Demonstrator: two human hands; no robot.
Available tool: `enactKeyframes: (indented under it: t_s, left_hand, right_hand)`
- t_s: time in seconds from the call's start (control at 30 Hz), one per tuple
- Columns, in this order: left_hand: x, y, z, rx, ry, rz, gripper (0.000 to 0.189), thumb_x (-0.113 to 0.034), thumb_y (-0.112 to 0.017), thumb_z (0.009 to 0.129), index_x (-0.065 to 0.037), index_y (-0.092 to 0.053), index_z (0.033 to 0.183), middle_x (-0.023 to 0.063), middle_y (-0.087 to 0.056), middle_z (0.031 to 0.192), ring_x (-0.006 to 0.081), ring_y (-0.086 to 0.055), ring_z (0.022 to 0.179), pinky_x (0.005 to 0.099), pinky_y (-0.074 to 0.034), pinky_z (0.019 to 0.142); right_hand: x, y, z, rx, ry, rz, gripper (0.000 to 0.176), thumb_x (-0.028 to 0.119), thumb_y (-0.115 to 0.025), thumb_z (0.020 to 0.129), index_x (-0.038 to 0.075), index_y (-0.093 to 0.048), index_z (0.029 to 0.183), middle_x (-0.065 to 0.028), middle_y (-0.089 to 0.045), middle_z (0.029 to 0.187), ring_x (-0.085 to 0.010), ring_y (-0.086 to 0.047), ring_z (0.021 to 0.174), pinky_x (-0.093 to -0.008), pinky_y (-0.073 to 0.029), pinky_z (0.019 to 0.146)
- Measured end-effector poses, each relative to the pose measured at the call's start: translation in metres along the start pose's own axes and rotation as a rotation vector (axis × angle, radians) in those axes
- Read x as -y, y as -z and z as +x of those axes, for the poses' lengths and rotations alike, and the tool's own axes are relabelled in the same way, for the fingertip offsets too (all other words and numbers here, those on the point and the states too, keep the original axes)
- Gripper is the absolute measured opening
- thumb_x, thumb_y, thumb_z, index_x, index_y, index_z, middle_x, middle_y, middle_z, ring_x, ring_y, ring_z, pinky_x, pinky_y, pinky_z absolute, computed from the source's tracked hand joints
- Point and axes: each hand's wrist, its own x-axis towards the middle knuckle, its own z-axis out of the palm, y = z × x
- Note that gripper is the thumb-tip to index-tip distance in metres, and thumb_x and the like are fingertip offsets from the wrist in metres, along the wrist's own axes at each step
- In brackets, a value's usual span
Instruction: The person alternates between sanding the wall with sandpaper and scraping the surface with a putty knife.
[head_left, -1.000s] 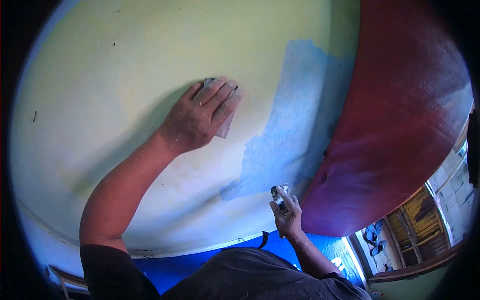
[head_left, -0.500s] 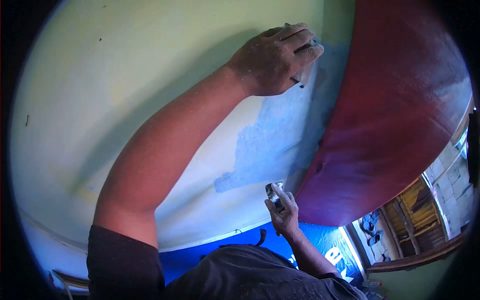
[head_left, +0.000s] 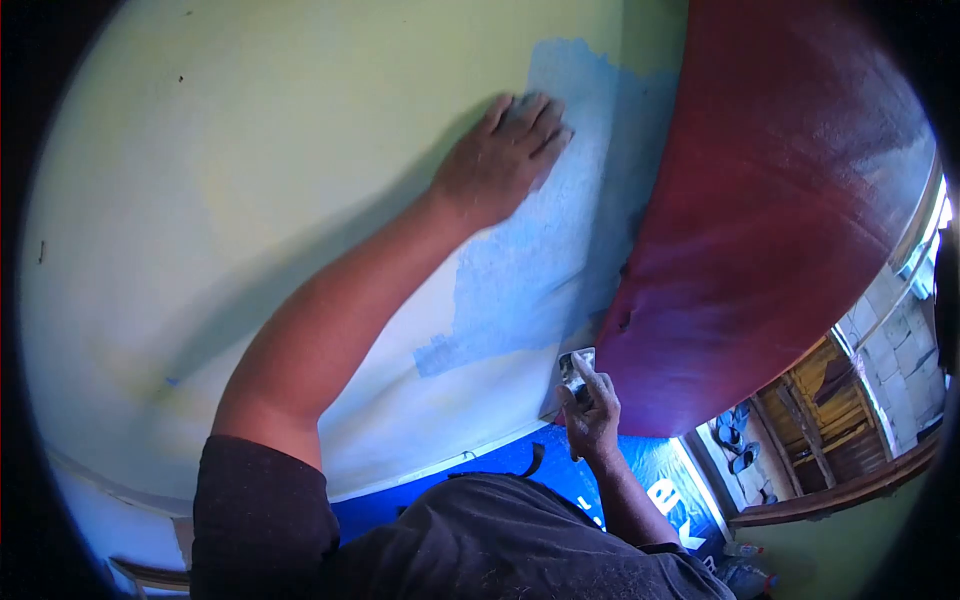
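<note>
My left hand is pressed to the pale wall, its fingers bent over a piece of sandpaper that is mostly hidden under them. Grey dust coats the fingers, which are slightly smeared by motion. Around and below this hand runs a rough-edged blue-grey patch on the wall. Lower down, by the bottom of the red curtain, my right hand grips a small flat rectangular object, dark with a pale rim and smudges. Its exact kind I cannot tell.
The curtain hangs along the wall's right side. A blue banner with white lettering lies below. At the lower right, sandals sit by a wooden-framed opening, with plastic bottles near it.
My left hand has slid down and left across the wall, uncovering the top of the blue-grey patch. My right hand has shifted slightly right, still gripping the small object.
</note>
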Motion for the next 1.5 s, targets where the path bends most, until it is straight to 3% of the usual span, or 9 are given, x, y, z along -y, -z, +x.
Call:
enactKeyframes:
  t_s: [0.27,0.33,0.5,0.53,0.63,0.7,0.9,1.1,1.5]
  left_hand:
    - [-0.082,0.043,-0.128,0.276,0.039,0.096,0.059,-0.026,-0.055,0.104,-0.02,-0.052,0.163,0.0072,-0.047,0.171,0.0256,-0.039,0.159,0.0523,-0.019,0.132]
    - [-0.097,0.055,-0.153,0.32,0.045,0.123,0.06,-0.027,-0.056,0.104,-0.023,-0.052,0.163,0.0059,-0.047,0.171,0.0249,-0.038,0.16,0.0517,-0.018,0.132]
    - [-0.105,0.079,-0.202,0.242,0.256,0.099,0.055,-0.028,-0.058,0.104,-0.028,-0.058,0.16,0.0056,-0.052,0.167,0.0248,-0.046,0.155,0.0503,-0.025,0.129]
    - [-0.103,0.084,-0.208,0.216,0.325,0.075,0.054,-0.028,-0.058,0.105,-0.03,-0.06,0.159,0.0051,-0.053,0.167,0.0241,-0.048,0.154,0.0492,-0.026,0.129]
    - [-0.088,0.098,-0.246,0.217,0.392,0.077,0.056,-0.034,-0.065,0.1,-0.027,-0.063,0.156,0.0153,-0.052,0.167,0.0372,-0.047,0.154,0.0575,-0.031,0.124]
    - [-0.077,0.103,-0.268,0.222,0.422,0.063,0.065,-0.042,-0.07,0.096,-0.024,-0.062,0.158,0.024,-0.047,0.169,0.0463,-0.042,0.156,0.0629,-0.029,0.124]
    - [-0.069,0.076,-0.277,0.17,0.391,0.177,0.071,-0.051,-0.07,0.094,-0.028,-0.059,0.161,0.0232,-0.046,0.17,0.0445,-0.042,0.157,0.0628,-0.024,0.126]
    - [-0.069,0.069,-0.269,0.161,0.386,0.222,0.071,-0.053,-0.067,0.096,-0.031,-0.057,0.162,0.0217,-0.049,0.168,0.043,-0.043,0.156,0.062,-0.022,0.127]
    - [-0.065,0.064,-0.259,0.126,0.367,0.237,0.067,-0.054,-0.066,0.098,-0.029,-0.059,0.16,0.0215,-0.052,0.165,0.0435,-0.046,0.153,0.0615,-0.022,0.127]
  right_hand:
    - [0.021,0.008,0.021,0.051,0.032,0.031,0.061,0.003,-0.086,0.092,0.011,-0.069,0.15,-0.0148,-0.07,0.108,-0.0241,-0.07,0.089,-0.0384,-0.058,0.081]
    - [0.025,0.01,0.03,0.039,0.141,0.032,0.064,0.004,-0.087,0.09,0.011,-0.067,0.151,-0.0184,-0.071,0.11,-0.0299,-0.071,0.095,-0.042,-0.059,0.085]
    - [0.039,-0.001,0.048,0.079,0.171,0.027,0.073,0.013,-0.088,0.091,0.014,-0.059,0.158,-0.025,-0.071,0.114,-0.0408,-0.071,0.102,-0.0487,-0.058,0.091]
    - [0.038,-0.004,0.055,0.089,0.183,0.02,0.073,0.014,-0.087,0.092,0.015,-0.059,0.159,-0.0247,-0.071,0.114,-0.0408,-0.071,0.101,-0.0491,-0.058,0.091]
    - [0.041,-0.02,0.07,0.156,0.14,-0.037,0.069,0.02,-0.083,0.097,0.022,-0.057,0.161,-0.0226,-0.07,0.113,-0.04,-0.071,0.097,-0.0501,-0.058,0.089]
    - [0.051,-0.032,0.084,0.115,0.158,-0.025,0.067,0.011,-0.084,0.094,0.017,-0.061,0.157,-0.0225,-0.071,0.109,-0.0388,-0.07,0.096,-0.0475,-0.058,0.087]
    - [0.065,-0.049,0.136,0.01,0.205,0.057,0.06,0.007,-0.083,0.096,0.006,-0.064,0.153,-0.0199,-0.075,0.11,-0.0308,-0.071,0.095,-0.0406,-0.059,0.085]
    - [0.057,-0.06,0.152,-0.056,0.242,0.117,0.059,0.009,-0.082,0.099,0.012,-0.064,0.154,-0.0198,-0.07,0.108,-0.0274,-0.073,0.088,-0.0414,-0.06,0.079]
    - [0.058,-0.064,0.159,-0.102,0.28,0.106,0.054,0.005,-0.078,0.101,0.009,-0.065,0.152,-0.02,-0.069,0.103,-0.0274,-0.067,0.085,-0.0397,-0.058,0.076]
